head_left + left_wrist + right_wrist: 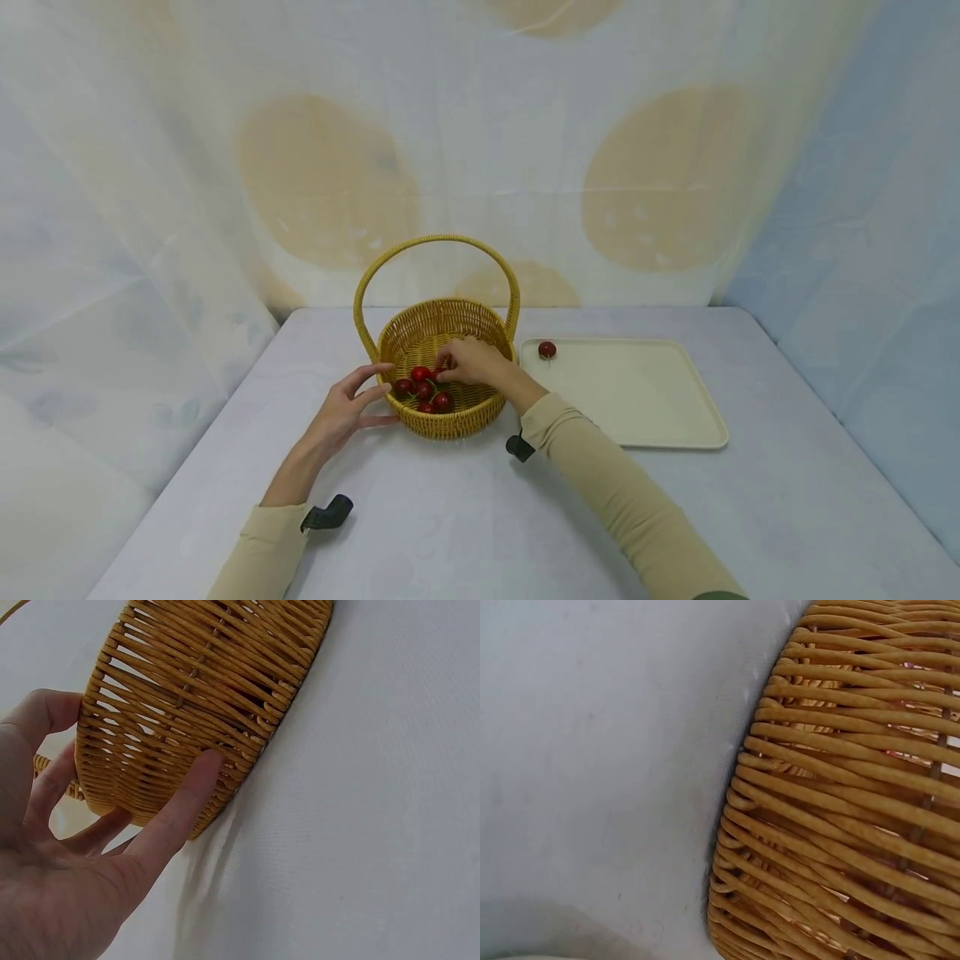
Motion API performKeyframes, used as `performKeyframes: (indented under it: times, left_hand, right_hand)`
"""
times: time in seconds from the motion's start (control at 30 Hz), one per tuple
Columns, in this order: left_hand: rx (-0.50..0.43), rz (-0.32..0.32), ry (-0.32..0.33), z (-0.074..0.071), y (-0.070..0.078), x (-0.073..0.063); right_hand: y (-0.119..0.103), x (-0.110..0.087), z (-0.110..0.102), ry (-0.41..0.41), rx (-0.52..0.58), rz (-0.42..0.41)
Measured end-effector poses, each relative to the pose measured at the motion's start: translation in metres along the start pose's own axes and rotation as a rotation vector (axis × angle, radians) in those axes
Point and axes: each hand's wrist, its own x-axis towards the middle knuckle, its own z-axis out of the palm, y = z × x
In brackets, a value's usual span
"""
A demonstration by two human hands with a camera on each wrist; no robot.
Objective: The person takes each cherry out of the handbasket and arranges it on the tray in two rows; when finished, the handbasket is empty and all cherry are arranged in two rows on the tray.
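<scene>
A yellow-brown wicker basket with a tall arched handle stands on the table. Several dark red cherries lie in its left front part. My right hand reaches over the basket's right side, and its fingertips pinch a cherry, mostly covered by the fingers. My left hand steadies the basket from the left, spread fingers touching its rim and outer wall. In the left wrist view, the left hand's fingers rest against the woven side. The right wrist view shows only the basket wall and tabletop, not the hand.
Right of the basket lies a cream rectangular tray, a single cherry in its far left corner. Patterned cloth hangs behind the table and along both sides.
</scene>
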Motion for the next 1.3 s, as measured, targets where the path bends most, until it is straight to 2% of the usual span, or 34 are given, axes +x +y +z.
performKeyframes:
  times: [0.27, 0.8, 1.03, 1.3]
  left_hand:
    - [0.005, -0.011, 0.005, -0.0014, -0.0018, 0.001]
    - [0.016, -0.008, 0.006, -0.0028, 0.0003, -0.0007]
    - [0.012, -0.006, 0.0, -0.0029, -0.0002, -0.0005]
    - [0.016, -0.011, 0.009, -0.0032, -0.0005, 0.0012]
  right_hand:
    - [0.0012, -0.003, -0.0042, -0.035, -0.011, -0.016]
    - [0.0038, -0.0087, -0.0095, -0.111, 0.049, -0.084]
    - [0.0042, -0.0085, -0.0087, -0.109, 0.049, -0.107]
    - [0.0014, -0.0056, -0.0058, -0.141, 0.008, -0.049]
